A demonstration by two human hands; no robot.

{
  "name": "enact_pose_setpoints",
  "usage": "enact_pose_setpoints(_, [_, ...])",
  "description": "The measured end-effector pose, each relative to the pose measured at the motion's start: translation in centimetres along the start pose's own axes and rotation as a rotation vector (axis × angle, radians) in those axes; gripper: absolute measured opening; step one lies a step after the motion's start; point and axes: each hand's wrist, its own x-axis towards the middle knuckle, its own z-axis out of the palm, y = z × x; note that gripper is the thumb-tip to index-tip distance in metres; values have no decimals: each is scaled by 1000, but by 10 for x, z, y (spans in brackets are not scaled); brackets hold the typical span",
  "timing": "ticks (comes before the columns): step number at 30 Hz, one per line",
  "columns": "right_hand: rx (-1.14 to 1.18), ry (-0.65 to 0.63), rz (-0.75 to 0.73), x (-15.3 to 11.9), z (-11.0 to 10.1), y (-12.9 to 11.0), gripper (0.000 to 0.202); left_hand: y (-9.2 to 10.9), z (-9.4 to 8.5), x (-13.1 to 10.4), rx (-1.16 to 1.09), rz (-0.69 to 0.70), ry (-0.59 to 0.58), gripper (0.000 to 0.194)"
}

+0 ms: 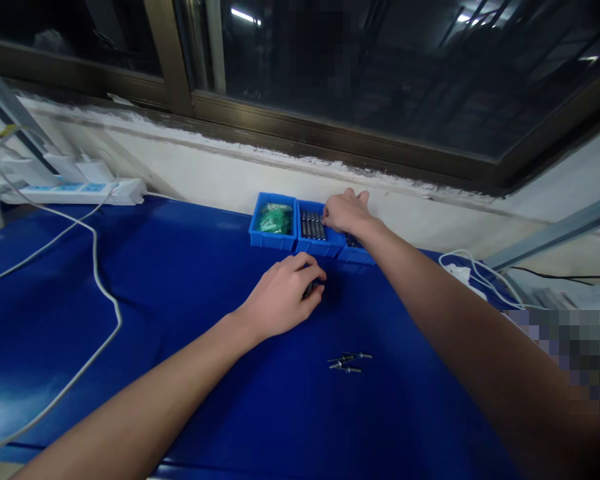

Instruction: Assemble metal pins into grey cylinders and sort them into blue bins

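Observation:
My left hand (286, 293) is just above the blue table, its fingers curled around a small dark part (308, 289) that they mostly hide. Beyond it, my right hand (349, 210) reaches into the middle blue bin (320, 248). Its thumb and forefinger are bent in at the right end of a row of slim grey metal pieces (312, 225); what they pinch, if anything, is hidden. Nearer to me on the table lie several thin silvery rivet-like pins (347, 363) in a loose group.
Left of the middle bin stands a blue bin (273, 241) with green packets (276, 219). A third bin (356, 255), partly behind my right wrist, holds dark small parts. A white power strip (80, 192) and cable (97, 267) occupy the left; more cables (490, 277) lie right.

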Motion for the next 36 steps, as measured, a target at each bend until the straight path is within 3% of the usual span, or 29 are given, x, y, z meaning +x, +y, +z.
enact_pose_setpoints(16, [-69, 5, -10, 5, -1, -5, 29, 0, 1, 0, 0, 11, 0, 18])
enact_pose_setpoints(20, [-34, -5, 15, 5, -8, -1, 27, 2, 0, 1, 0, 1, 22, 22])
enact_pose_setpoints(22, [46, 58, 28, 1, -15, 2, 27, 3, -1, 1, 17, -26, 45, 24])
enact_pose_setpoints(27, [264, 286, 12, -25, -27, 12, 36, 1, -3, 1, 125, -114, 69, 26])
enact_pose_setpoints(32, [453, 426, -50, -74, -13, 15, 35, 0, -8, 0, 237, -160, 1, 31])
enact_pose_setpoints(34, [584, 387, -109, -98, -1, 13, 31, 0, -11, -1, 258, -174, -52, 38])
enact_pose_setpoints(36, [675, 242, -134, -121, 13, 10, 29, -2, -14, -2, 262, -183, -107, 46])
